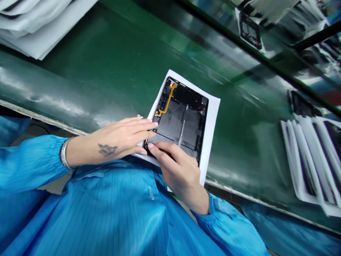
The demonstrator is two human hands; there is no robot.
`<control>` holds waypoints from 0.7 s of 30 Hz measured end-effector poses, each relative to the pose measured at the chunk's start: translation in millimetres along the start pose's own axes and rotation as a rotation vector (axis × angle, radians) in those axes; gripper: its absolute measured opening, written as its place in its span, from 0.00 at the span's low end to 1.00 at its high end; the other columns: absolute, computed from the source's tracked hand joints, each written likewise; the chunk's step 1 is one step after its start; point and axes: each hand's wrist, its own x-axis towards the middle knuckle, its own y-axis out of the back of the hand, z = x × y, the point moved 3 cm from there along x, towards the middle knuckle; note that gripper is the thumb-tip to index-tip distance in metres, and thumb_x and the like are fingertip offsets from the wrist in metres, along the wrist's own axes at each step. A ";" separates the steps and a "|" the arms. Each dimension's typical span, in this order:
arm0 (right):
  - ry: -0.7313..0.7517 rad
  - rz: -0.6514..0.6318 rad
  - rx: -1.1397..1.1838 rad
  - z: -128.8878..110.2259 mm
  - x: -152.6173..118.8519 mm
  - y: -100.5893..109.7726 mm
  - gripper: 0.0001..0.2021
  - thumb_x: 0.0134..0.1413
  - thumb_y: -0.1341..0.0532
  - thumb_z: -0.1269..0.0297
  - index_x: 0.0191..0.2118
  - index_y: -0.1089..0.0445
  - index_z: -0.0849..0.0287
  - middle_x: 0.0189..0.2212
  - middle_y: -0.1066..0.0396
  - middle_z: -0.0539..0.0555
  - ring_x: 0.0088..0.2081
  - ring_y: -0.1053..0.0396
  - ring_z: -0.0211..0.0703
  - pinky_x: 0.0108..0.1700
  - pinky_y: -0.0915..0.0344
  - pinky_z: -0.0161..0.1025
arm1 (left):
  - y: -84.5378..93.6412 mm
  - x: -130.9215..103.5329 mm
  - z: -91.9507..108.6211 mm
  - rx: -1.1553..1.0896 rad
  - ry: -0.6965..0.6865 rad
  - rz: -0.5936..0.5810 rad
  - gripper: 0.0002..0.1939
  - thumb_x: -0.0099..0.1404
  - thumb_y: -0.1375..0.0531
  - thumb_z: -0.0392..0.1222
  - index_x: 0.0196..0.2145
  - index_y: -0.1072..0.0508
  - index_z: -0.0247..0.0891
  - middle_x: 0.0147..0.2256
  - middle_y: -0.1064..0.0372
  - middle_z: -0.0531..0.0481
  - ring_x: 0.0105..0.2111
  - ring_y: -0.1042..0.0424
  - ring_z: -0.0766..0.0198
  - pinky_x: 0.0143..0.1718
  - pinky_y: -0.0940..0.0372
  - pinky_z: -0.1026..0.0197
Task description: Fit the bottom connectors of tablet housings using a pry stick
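Note:
An opened black tablet-like device (pixel 174 121) lies on a white sheet (pixel 211 122) at the front edge of the green bench. A yellow flex cable (pixel 167 103) runs along its left side. My left hand (pixel 125 137) rests with stretched fingers at the device's left edge, fingertips touching it. My right hand (pixel 179 167) is over the lower part of the device, fingers bent, index fingertip at its lower left corner. Whether anything small is between the right fingers is hidden.
Stacked white sheets or sleeves (pixel 45 32) lie at the upper left of the bench (pixel 112 53). A row of white sleeves with dark devices (pixel 306 160) stands at the right. A dark rail (pixel 239 42) crosses the upper right, with another device (pixel 250 30) beyond it.

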 end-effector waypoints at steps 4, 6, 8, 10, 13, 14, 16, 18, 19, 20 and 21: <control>0.023 -0.042 -0.033 -2.1 1.3 0.4 0.12 0.64 0.43 0.79 0.50 0.29 0.64 0.40 0.23 0.56 0.37 0.27 0.38 0.33 0.34 0.34 | 0.9 0.3 1.4 0.001 -0.002 0.006 0.22 0.77 0.50 0.47 0.62 0.35 0.32 0.65 0.39 0.41 0.67 0.43 0.60 0.71 0.49 0.52; 0.043 -0.062 -0.053 -3.4 2.9 1.2 0.11 0.64 0.44 0.79 0.49 0.29 0.65 0.40 0.23 0.57 0.37 0.28 0.39 0.32 0.36 0.34 | 1.7 0.8 2.7 0.001 -0.001 0.011 0.22 0.77 0.49 0.47 0.61 0.35 0.32 0.65 0.38 0.41 0.67 0.42 0.59 0.71 0.48 0.52; 0.088 -0.089 -0.108 -4.3 6.0 2.4 0.10 0.65 0.45 0.78 0.48 0.29 0.67 0.39 0.23 0.57 0.35 0.29 0.39 0.31 0.38 0.36 | 2.4 1.5 3.7 0.004 -0.001 0.012 0.22 0.77 0.49 0.47 0.61 0.35 0.31 0.64 0.38 0.39 0.67 0.41 0.58 0.71 0.47 0.50; 0.150 -0.135 -0.181 -3.8 10.9 4.0 0.09 0.66 0.45 0.75 0.45 0.28 0.66 0.38 0.23 0.56 0.32 0.31 0.39 0.29 0.41 0.37 | 2.8 2.1 3.8 -0.002 0.000 0.011 0.21 0.77 0.49 0.46 0.60 0.34 0.31 0.64 0.37 0.38 0.67 0.41 0.57 0.70 0.47 0.50; 0.229 -0.215 -0.206 -0.3 20.1 9.2 0.10 0.68 0.46 0.75 0.43 0.27 0.63 0.37 0.23 0.54 0.32 0.32 0.37 0.25 0.46 0.37 | 2.9 2.1 1.7 -0.027 0.005 0.004 0.20 0.77 0.49 0.45 0.61 0.35 0.33 0.65 0.39 0.39 0.66 0.40 0.57 0.70 0.46 0.49; 0.247 -0.239 -0.188 0.6 22.8 11.4 0.12 0.68 0.48 0.75 0.44 0.27 0.63 0.38 0.23 0.54 0.33 0.31 0.37 0.25 0.47 0.37 | 2.8 1.8 0.8 -0.033 0.005 -0.002 0.21 0.76 0.49 0.45 0.62 0.35 0.34 0.65 0.40 0.39 0.67 0.41 0.57 0.70 0.46 0.49; 0.268 -0.251 -0.174 0.6 26.7 15.7 0.15 0.69 0.51 0.76 0.44 0.27 0.64 0.38 0.23 0.55 0.34 0.30 0.37 0.25 0.46 0.37 | 2.7 0.9 -0.7 -0.040 0.002 -0.010 0.22 0.76 0.48 0.46 0.62 0.36 0.34 0.66 0.41 0.40 0.67 0.41 0.57 0.70 0.46 0.49; 0.282 -0.234 -0.213 -2.0 28.1 17.8 0.15 0.70 0.52 0.75 0.43 0.27 0.64 0.37 0.24 0.55 0.33 0.31 0.38 0.26 0.44 0.38 | 2.8 0.0 -1.4 -0.045 0.002 -0.016 0.23 0.76 0.47 0.47 0.63 0.36 0.34 0.66 0.42 0.40 0.68 0.42 0.56 0.71 0.47 0.48; 0.286 -0.220 -0.244 -3.8 28.1 17.8 0.15 0.70 0.51 0.75 0.42 0.27 0.64 0.35 0.24 0.54 0.32 0.32 0.38 0.27 0.43 0.38 | 2.9 -0.3 -1.6 -0.050 0.003 -0.019 0.23 0.76 0.47 0.47 0.63 0.36 0.34 0.66 0.42 0.39 0.68 0.43 0.56 0.71 0.47 0.47; 0.292 -0.205 -0.272 -5.6 27.7 17.3 0.14 0.69 0.49 0.74 0.40 0.26 0.63 0.34 0.24 0.53 0.31 0.33 0.37 0.27 0.42 0.38 | 2.9 -0.5 -1.7 -0.056 0.003 -0.020 0.23 0.76 0.47 0.46 0.63 0.36 0.34 0.66 0.41 0.40 0.68 0.43 0.57 0.71 0.47 0.47; 0.298 -0.194 -0.293 -7.1 27.2 16.5 0.12 0.69 0.48 0.73 0.39 0.26 0.62 0.34 0.25 0.53 0.30 0.34 0.37 0.27 0.42 0.38 | 2.8 -0.7 -1.8 -0.059 0.002 -0.019 0.23 0.76 0.47 0.46 0.63 0.36 0.34 0.66 0.41 0.40 0.68 0.43 0.57 0.71 0.47 0.47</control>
